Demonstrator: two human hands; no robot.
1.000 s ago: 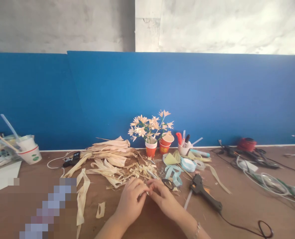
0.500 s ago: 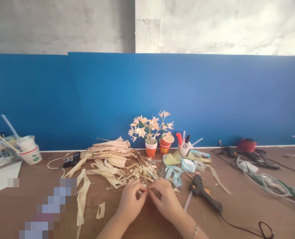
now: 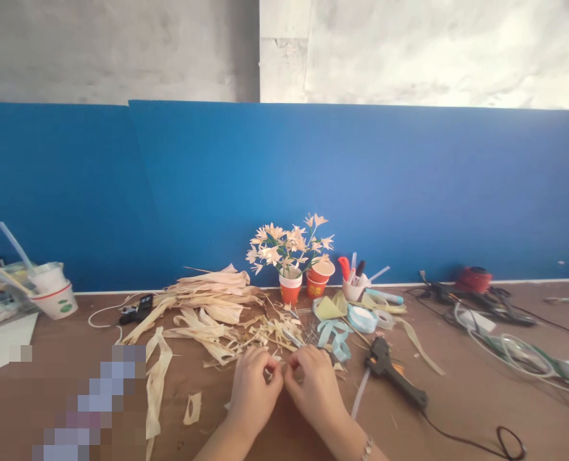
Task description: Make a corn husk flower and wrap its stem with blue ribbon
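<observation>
Low in the middle of the head view, my left hand (image 3: 256, 386) and my right hand (image 3: 314, 386) are close together over the brown table, fingertips nearly meeting. Both are closed in a pinch; whatever lies between the fingers is too small to make out. Just beyond them are pale husk scraps (image 3: 271, 331). A larger heap of dried husks (image 3: 217, 298) lies to the left. Light blue ribbon (image 3: 335, 336) sits beyond my right hand, and a black glue gun (image 3: 394, 371) rests to its right.
Pale flowers (image 3: 291, 240) stand in a red cup (image 3: 290, 291) by the blue partition (image 3: 217, 186). A white cup of pens (image 3: 352, 290) is beside them. Cables (image 3: 509, 352) spread at the right; cups with straws (image 3: 56, 301) stand at the left.
My hands have tilted slightly and their fingertips show a small gap. The whole view has shifted a little, with objects appearing slightly further left.
</observation>
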